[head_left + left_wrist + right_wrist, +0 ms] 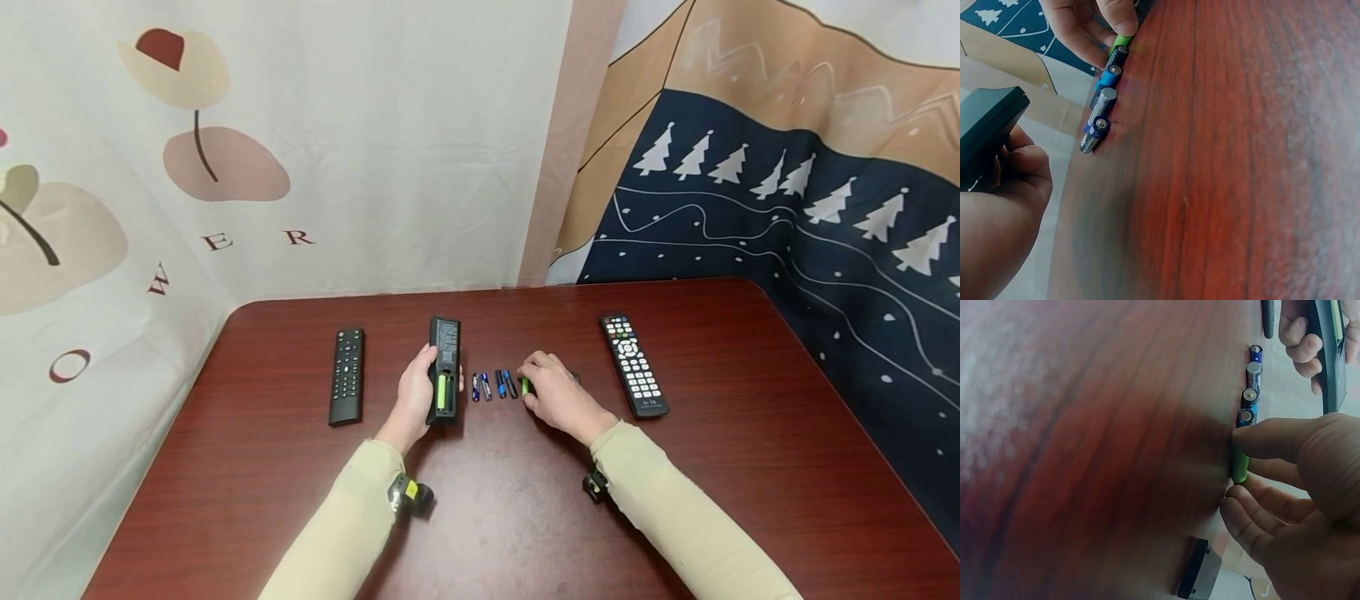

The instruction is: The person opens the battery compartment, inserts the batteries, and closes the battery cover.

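Observation:
My left hand (pixel 414 392) grips a black remote control (pixel 446 342), its back turned up and its battery compartment uncovered. One green battery (pixel 442 392) lies in that compartment. Over the table, my right hand (pixel 558 393) pinches another green battery (pixel 1240 464) between thumb and fingers, at the right end of a row. Several blue batteries, among them a dark blue one (pixel 476 387) and a silver-blue one (pixel 486 386), lie side by side between the hands. The left wrist view shows the right fingers (pixel 1119 15) on the green battery.
A black remote (pixel 347 377) lies buttons up at the left. Another remote (pixel 633 367) with white buttons lies at the right. A small dark piece (pixel 575 377) shows partly behind my right hand. The brown table (pixel 480 517) meets patterned curtains at its back.

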`<state>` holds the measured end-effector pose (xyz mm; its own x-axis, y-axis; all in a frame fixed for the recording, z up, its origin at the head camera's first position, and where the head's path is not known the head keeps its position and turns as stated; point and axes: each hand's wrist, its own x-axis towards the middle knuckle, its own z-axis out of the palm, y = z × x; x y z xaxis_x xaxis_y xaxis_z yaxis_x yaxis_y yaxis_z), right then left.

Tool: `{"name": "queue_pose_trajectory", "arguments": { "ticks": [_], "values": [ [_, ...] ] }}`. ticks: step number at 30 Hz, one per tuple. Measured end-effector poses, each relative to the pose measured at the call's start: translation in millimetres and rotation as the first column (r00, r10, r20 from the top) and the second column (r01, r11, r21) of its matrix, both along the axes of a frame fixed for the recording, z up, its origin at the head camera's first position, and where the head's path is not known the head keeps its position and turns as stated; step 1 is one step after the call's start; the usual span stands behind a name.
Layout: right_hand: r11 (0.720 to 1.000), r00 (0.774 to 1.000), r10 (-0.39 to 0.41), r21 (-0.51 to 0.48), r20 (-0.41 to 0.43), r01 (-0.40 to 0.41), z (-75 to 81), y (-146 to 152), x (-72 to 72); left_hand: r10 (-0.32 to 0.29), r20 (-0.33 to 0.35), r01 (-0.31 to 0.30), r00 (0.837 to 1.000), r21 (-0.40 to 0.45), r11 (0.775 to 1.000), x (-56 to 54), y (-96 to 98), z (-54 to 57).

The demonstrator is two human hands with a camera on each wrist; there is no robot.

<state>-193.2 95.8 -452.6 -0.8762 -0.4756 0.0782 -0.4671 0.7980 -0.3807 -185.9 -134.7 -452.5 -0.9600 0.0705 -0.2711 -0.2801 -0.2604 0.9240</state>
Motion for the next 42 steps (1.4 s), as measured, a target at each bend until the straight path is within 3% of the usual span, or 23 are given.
{"name": "queue_pose_trajectory", "arguments": {
  "ticks": [13,30,42],
  "values": [
    [0.999,1.000,0.000,-0.049,-0.012,-0.001,2.7,1.4,1.8,-0.003,0.007,0.003,1.000,0.020,1.000,-0.5,2.1,0.4],
    [0.990,0.996,0.035,-0.136,-0.086,-0.046,6.6,-2.0,5.4,-0.015,0.014,0.015,1.000,0.006,1.000,-0.6,3.4,-0.6],
    [0.981,0.995,0.043,-0.183,-0.093,-0.059,11.1,-8.4,9.6,-0.013,-0.016,0.013,1.000,0.029,0.999,-1.8,4.6,-2.3]
  ]
}}
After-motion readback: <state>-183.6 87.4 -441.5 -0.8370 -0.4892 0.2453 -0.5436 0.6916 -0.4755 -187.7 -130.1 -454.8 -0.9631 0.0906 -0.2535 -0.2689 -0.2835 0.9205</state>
